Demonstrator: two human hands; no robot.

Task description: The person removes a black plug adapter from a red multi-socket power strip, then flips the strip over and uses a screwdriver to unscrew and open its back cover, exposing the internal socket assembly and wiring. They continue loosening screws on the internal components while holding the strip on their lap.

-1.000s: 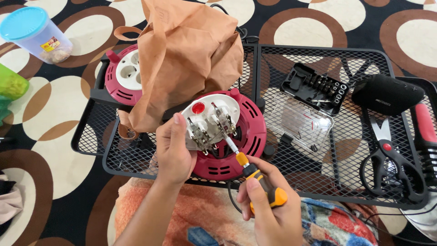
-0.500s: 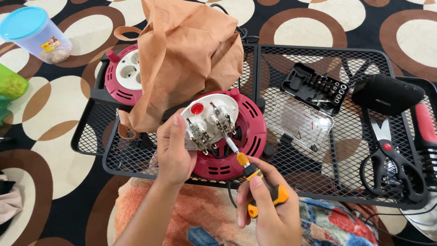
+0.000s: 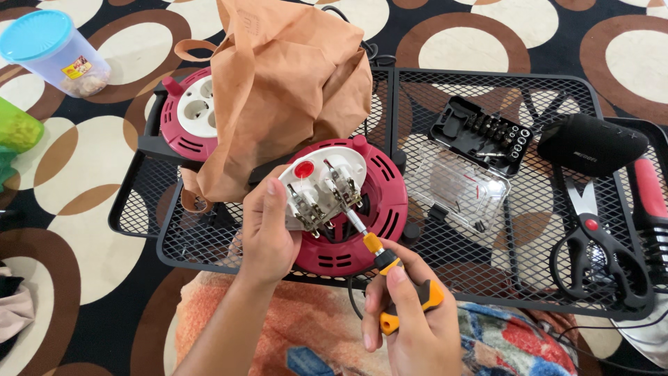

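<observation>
Left hand (image 3: 268,233) grips the white socket plate (image 3: 321,186) tilted over the red cable reel (image 3: 362,209), frame centre. Right hand (image 3: 410,324) is clenched around an orange-black screwdriver (image 3: 390,268), its tip on the plate's metal contacts.

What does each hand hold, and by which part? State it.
Left hand: the white socket plate of the red cable reel, gripped at its left edge. Right hand: a screwdriver, by its orange-and-black handle.

glossy red plastic reel (image 3: 379,209), crumpled brown paper bag (image 3: 285,90), black wire-mesh table (image 3: 501,271)
</observation>
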